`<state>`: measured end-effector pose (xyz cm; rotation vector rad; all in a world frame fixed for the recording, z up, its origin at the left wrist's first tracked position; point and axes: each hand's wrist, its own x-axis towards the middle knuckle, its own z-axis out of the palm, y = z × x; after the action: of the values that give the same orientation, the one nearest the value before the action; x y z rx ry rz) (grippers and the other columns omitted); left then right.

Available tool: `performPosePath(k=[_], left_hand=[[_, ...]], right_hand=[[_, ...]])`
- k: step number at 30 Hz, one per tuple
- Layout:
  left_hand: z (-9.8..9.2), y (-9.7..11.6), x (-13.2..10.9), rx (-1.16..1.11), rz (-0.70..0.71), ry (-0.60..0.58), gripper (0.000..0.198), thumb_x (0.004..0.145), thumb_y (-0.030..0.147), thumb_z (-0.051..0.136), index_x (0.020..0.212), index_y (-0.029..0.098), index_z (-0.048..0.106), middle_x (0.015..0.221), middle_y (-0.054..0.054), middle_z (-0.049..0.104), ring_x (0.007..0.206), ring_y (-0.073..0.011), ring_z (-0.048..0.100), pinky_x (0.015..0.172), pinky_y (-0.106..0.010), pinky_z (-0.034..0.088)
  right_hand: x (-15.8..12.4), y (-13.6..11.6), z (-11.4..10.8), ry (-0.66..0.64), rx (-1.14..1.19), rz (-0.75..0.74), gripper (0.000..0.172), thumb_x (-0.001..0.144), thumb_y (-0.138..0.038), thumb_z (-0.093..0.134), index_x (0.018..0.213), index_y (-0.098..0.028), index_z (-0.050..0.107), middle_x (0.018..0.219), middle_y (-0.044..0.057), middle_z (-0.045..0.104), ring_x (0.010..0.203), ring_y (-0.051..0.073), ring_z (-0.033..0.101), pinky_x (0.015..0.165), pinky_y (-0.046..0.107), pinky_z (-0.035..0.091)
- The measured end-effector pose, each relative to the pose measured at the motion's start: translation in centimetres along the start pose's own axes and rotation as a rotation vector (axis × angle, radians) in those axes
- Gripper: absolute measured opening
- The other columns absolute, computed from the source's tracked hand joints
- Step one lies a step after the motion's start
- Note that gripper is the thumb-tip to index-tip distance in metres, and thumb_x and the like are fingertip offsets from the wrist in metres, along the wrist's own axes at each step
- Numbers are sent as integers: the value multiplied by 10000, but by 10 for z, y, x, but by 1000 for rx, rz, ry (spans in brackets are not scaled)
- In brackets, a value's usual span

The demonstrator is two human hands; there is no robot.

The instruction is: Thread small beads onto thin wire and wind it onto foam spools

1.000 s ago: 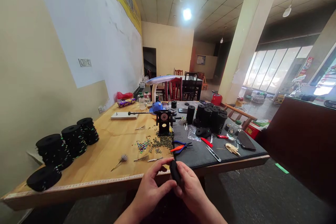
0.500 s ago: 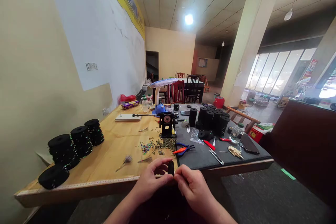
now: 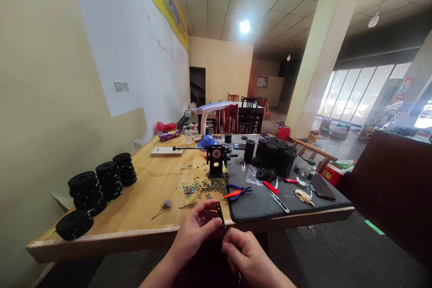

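Note:
At the table's front edge, my left hand [image 3: 199,229] is closed on a small black foam spool [image 3: 220,213], which it holds between thumb and fingers. The spool is turned nearly edge-on, with tiny bright specks along its rim. Just right of and below it is my right hand [image 3: 245,252], its fingers curled in a pinch; whatever they hold is too fine or hidden to make out. Beyond the hands lie a pile of small brass-coloured pieces [image 3: 218,184], multicoloured beads [image 3: 191,190] and blue-and-orange pliers [image 3: 238,192].
Stacks of black foam spools stand at left [image 3: 83,189] and at right [image 3: 272,153]. A black winding device [image 3: 216,162] stands mid-table before a desk lamp [image 3: 205,121]. On the dark mat [image 3: 249,209] lie thread snips [image 3: 279,201], a red-handled tool [image 3: 270,187] and a bottle [image 3: 306,172].
My right hand has moved down, away from the spool. The spool has tilted and turned in my left hand, so it looks thinner. The view has shifted slightly.

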<state>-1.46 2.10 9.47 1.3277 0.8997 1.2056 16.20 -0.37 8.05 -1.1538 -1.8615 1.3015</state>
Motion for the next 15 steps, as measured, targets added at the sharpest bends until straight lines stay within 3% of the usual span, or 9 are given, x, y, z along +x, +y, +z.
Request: performPosePath(k=[5,10,12,15], left_hand=[[-4,-10,4,181,-22,-146,510,698,371,703,1129,147,549,897,-72,639,829,-190,589,754,-298,466],[-3,-3,-9,27,-109,-366,503,653,346,747,1085,151,578,935,-84,644,869,-212,597,781,-326,450],[-3,1,-11,-84,-126,-339,525,638,361,757,1085,153,577,983,-102,645,919,-236,597,822,-352,443],[-5,2,-9,-136,-101,-175,513,657,392,738,1084,161,572,1002,-97,639,943,-229,585,834,-336,443]], right_hand=[[3,-32,-22,120,-183,-120,301,859,-374,453,724,-115,524,549,-28,456,522,20,365,517,114,264],[24,-18,-32,174,-182,-157,313,850,-376,462,722,-102,544,628,-18,461,610,32,360,568,118,271],[25,-4,-25,146,-111,-112,328,839,-398,475,717,-99,533,646,-15,462,633,37,365,575,118,281],[19,6,-13,62,-43,-70,341,837,-419,474,724,-101,520,639,-16,451,608,34,359,559,123,279]])
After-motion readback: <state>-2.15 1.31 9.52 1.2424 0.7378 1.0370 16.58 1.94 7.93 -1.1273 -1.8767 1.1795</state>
